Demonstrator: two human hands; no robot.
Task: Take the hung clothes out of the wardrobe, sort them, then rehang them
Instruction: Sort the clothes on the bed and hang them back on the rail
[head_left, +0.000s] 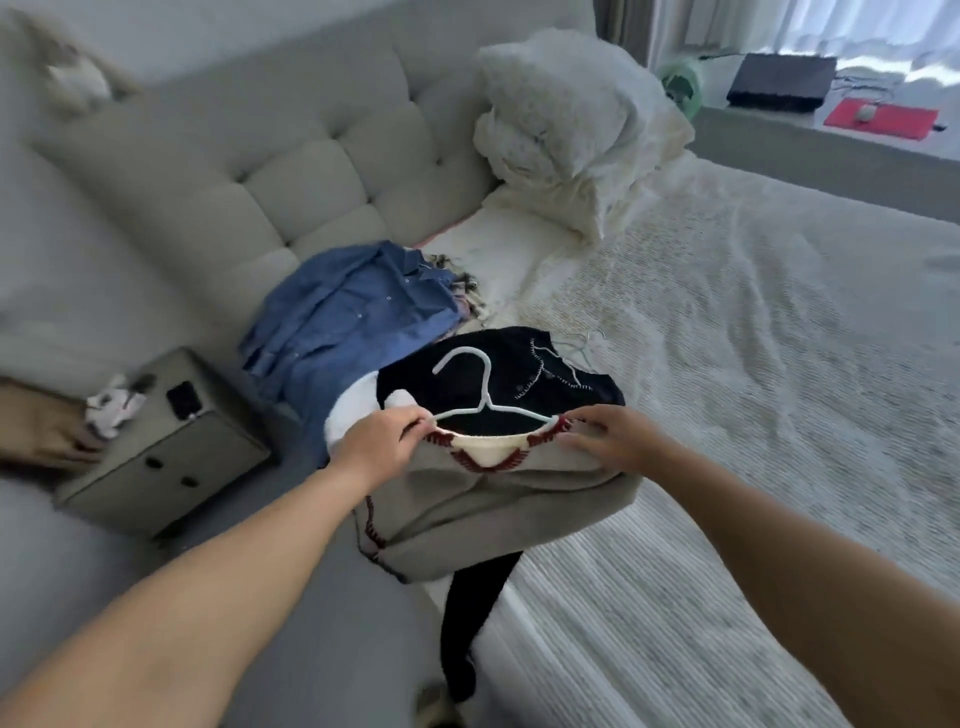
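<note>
A beige knit garment with dark red stitching (498, 499) lies at the bed's near corner, a white hanger (480, 387) set in its neckline. My left hand (379, 441) pinches the hanger's left arm together with the collar. My right hand (608, 439) grips the right shoulder of the garment at the hanger's other end. Under the hanger lies a black garment with white stitching (519, 374). A blue denim shirt (343, 322) is spread out behind it to the left. A white garment (353, 410) shows between them.
The bed (753, 364) with a cream textured cover stretches right, with a padded headboard (291, 176) and white pillows (571, 130) at the back. A grey bedside cabinet (171, 457) stands left. Another hanger (584, 348) lies on the cover. A dark trouser leg (472, 618) hangs down.
</note>
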